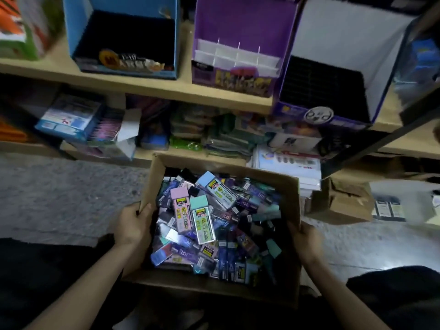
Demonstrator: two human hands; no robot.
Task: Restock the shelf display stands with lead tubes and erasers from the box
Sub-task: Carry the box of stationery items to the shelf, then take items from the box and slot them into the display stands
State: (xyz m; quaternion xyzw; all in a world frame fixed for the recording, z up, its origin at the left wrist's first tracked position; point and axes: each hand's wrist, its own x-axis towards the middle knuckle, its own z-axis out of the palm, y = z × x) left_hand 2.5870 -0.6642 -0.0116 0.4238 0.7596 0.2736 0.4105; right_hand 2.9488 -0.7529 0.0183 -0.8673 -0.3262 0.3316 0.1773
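Gripping one cardboard box [291,198]: left hand [134,225] and right hand [306,236] curl over opposite walls.
Three display stands [238,25] above; jumbled lead tubes [203,225] beyond counting, labels blurred.

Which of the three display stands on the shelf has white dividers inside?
The purple stand in the middle; the blue stand and the white-backed stand beside it look dark inside.

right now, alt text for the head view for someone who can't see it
A person's left hand and right hand hold opposite sides of an open cardboard box heaped with lead tubes. On the shelf behind it sit a blue display stand and a purple display stand.
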